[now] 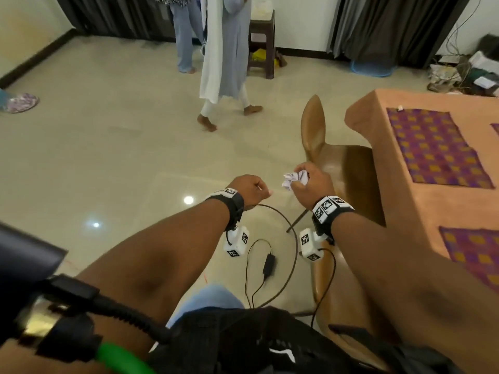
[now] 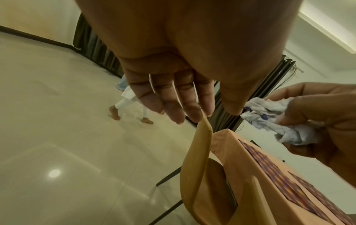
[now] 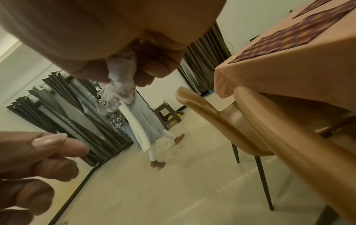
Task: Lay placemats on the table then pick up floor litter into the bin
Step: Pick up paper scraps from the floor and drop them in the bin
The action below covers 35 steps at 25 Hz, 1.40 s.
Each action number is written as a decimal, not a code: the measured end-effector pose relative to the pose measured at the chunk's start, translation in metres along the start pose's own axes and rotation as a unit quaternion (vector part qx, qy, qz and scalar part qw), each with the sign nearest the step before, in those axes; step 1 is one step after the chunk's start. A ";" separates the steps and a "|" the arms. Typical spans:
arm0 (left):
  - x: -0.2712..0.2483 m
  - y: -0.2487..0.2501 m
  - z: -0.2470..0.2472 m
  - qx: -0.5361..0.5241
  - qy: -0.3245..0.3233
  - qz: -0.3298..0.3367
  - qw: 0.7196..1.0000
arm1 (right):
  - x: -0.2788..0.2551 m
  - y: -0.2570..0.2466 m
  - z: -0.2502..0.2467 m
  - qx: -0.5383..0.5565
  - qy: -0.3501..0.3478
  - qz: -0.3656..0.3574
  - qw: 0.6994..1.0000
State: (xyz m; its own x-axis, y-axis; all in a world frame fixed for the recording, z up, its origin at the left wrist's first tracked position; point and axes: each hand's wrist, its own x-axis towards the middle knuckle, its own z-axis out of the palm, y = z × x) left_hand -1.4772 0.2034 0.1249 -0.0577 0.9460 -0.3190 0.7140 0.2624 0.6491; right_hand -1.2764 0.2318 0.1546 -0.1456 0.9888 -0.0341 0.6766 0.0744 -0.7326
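My right hand (image 1: 310, 184) grips a crumpled ball of white paper litter (image 1: 293, 179) above the floor, beside the chair; the wrist views show the same paper (image 2: 269, 118) (image 3: 119, 85) squeezed between thumb and fingers. Just left of it my left hand (image 1: 253, 188) hangs loosely curled and holds nothing, its fingers (image 2: 173, 106) relaxed. Purple-and-orange checked placemats (image 1: 434, 149) (image 1: 478, 257) lie flat on the orange-clothed table (image 1: 391, 211) at the right. No bin is plainly recognisable.
A tan chair (image 1: 345, 168) is tucked against the table's near side. A black power adapter (image 1: 270, 261) and cables trail on the floor below my hands. Two people (image 1: 224, 63) walk further off, near a brown stool (image 1: 262, 41). A blue-rimmed basin (image 1: 372, 68) sits by the curtains.
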 end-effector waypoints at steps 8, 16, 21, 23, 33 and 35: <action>0.198 0.039 -0.094 0.036 0.008 0.074 0.997 | 0.201 -0.013 0.011 -0.018 0.041 0.025 0.999; 0.400 0.020 -0.226 0.053 -0.021 0.144 0.988 | 0.385 -0.067 0.061 -0.086 0.098 0.068 0.989; 0.519 0.042 -0.253 0.048 -0.044 0.157 0.985 | 0.483 -0.082 0.043 -0.083 0.134 0.104 0.982; 0.561 0.065 -0.246 0.060 -0.061 0.187 0.979 | 0.525 -0.071 0.031 -0.080 0.159 0.123 0.976; 0.815 0.238 -0.180 0.085 -0.141 0.284 0.945 | 0.751 0.063 -0.059 -0.045 0.178 0.237 0.954; 0.866 0.261 -0.164 0.082 -0.168 0.273 0.944 | 0.785 0.091 -0.076 -0.039 0.194 0.258 0.946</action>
State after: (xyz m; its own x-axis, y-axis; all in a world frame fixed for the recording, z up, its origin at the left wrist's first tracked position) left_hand -1.4547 1.1221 0.1314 0.5540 0.8112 -0.1870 0.6734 -0.3046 0.6736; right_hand -1.2742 1.0243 0.1134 0.4839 0.8682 -0.1096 0.6384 -0.4359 -0.6344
